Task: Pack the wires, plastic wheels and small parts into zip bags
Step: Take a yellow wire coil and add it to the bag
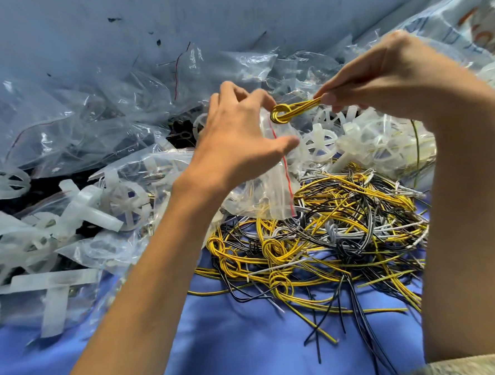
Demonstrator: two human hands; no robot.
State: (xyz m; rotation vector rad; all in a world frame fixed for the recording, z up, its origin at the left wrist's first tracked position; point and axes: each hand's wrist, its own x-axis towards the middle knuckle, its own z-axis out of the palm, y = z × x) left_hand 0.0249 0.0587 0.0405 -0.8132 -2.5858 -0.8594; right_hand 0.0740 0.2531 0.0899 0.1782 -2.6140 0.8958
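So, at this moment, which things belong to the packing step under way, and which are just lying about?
In use: right hand pinching the knotted yellow wire bundle; left hand holding the zip bag.
Lying about: loose wire heap; plastic wheels; filled bags; blue cloth; printed sack.

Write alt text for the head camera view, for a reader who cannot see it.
The right hand pinches a knotted yellow-and-black wire bundle just above a clear zip bag that the left hand holds. Below lies a pile of loose wires on blue cloth, with white plastic wheels and filled bags around.
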